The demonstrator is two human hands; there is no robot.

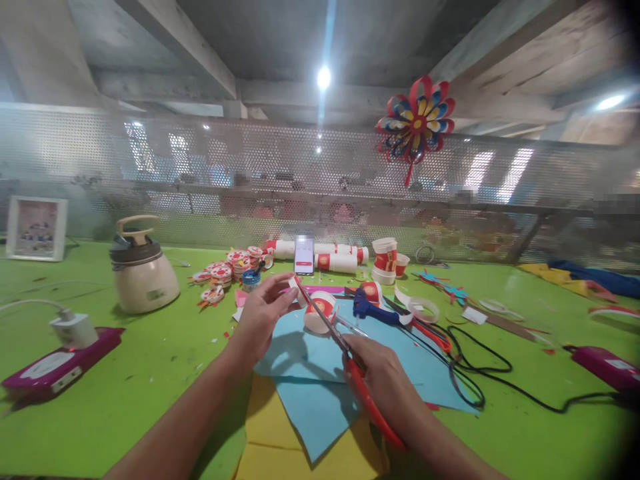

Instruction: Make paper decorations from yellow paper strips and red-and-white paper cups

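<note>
My left hand [257, 319] pinches a small white-and-red piece of paper cup [299, 292] between thumb and fingers. In my right hand [380, 367] is a pair of scissors with red handles [367, 400]. Their blades point up and left and reach the edge of the cup piece; whether they bite into it I cannot tell. Just beyond the blades, a red-and-white paper cup [320, 312] lies on light blue sheets [315, 417]. Yellow material [267, 413] shows under the sheets, nearest me.
A blue glue gun [373, 308] with a black cable [493, 370] lies right of the cup. Behind stand a phone [303, 255] and stacked paper cups [385, 260]. A beige jug [145, 283] and a purple power strip [63, 367] are at left. A paper flower [419, 125] hangs above.
</note>
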